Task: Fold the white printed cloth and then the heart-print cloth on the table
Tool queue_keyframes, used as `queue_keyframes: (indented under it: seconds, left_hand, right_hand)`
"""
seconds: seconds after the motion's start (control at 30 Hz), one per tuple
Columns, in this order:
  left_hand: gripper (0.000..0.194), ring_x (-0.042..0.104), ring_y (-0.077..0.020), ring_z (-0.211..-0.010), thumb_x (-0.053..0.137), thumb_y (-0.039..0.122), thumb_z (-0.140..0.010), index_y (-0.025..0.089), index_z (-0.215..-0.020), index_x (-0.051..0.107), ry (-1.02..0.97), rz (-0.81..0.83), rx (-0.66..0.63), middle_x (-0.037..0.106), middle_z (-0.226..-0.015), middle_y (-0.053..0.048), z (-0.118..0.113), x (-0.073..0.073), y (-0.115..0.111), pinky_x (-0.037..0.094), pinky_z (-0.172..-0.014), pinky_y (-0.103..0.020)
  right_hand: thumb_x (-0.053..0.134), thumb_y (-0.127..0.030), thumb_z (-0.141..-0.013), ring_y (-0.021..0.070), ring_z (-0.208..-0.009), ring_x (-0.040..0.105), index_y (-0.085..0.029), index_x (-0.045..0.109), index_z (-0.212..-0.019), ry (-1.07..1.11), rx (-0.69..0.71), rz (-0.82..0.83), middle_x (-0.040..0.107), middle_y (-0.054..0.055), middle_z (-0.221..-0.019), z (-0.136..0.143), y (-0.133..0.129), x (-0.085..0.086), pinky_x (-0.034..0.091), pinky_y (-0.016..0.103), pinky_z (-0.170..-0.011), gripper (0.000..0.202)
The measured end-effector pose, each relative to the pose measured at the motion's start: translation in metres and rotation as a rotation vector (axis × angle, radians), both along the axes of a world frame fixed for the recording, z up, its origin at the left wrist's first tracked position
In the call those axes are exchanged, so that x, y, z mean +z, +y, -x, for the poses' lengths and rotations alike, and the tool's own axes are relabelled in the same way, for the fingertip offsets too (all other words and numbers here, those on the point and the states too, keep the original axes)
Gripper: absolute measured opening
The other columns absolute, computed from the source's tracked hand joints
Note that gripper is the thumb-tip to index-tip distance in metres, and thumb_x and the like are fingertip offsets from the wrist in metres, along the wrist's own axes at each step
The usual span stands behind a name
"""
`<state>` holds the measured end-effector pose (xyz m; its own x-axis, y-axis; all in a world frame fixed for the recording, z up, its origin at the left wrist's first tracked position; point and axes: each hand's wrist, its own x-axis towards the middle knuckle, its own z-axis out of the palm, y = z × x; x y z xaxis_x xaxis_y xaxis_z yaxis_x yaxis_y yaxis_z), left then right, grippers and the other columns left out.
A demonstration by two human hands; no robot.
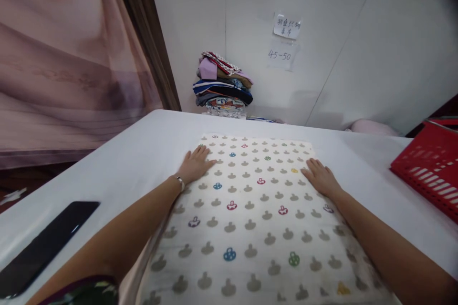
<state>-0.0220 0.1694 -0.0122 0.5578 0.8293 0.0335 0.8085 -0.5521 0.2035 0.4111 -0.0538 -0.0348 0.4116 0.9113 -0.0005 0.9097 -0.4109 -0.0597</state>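
Note:
A cream cloth [255, 219] printed with grey and coloured mushroom shapes lies spread on the white table, its near end running out of the bottom of the view. My left hand [196, 164] rests flat on its left edge near the far end, fingers stretched out, a silver bracelet at the wrist. On the opposite edge my right hand [321, 176] lies with fingers apart, pressing on the cloth's right border. Neither hand grips anything.
The white table [118, 162] has a dark phone [46, 248] at its left. A red plastic basket [429, 167] stands at the right. Beyond the far edge rises a pile of folded fabrics [223, 86]. Paper notes [286, 27] hang on the wall; a pink curtain [67, 57] covers the left.

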Motion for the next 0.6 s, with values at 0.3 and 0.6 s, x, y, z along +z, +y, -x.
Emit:
queue_keyframes:
  seconds: [0.3,0.6]
  left_hand:
    - [0.066,0.007,-0.0234,-0.140,0.022,0.060,-0.086,0.023,-0.141,0.028,-0.022,0.099,-0.029,0.014,-0.152,-0.007,0.016,0.025,-0.038,0.011,-0.110,-0.048]
    - [0.067,0.011,-0.0230,-0.139,0.023,0.062,-0.086,0.024,-0.142,0.027,0.004,0.052,-0.117,0.019,-0.151,-0.005,0.060,0.009,-0.116,0.007,-0.111,-0.047]
  right_hand:
    - [0.023,-0.050,-0.090,0.0239,-0.138,0.016,-0.019,0.032,-0.139,-0.053,0.041,-0.018,0.024,0.009,-0.149,0.036,-0.048,0.022,0.016,0.049,-0.109,0.058]
    - [0.026,-0.052,-0.089,0.0272,-0.135,0.025,-0.021,0.039,-0.135,-0.105,0.027,-0.098,0.033,0.007,-0.145,0.049,-0.137,-0.004,0.027,0.052,-0.104,0.057]
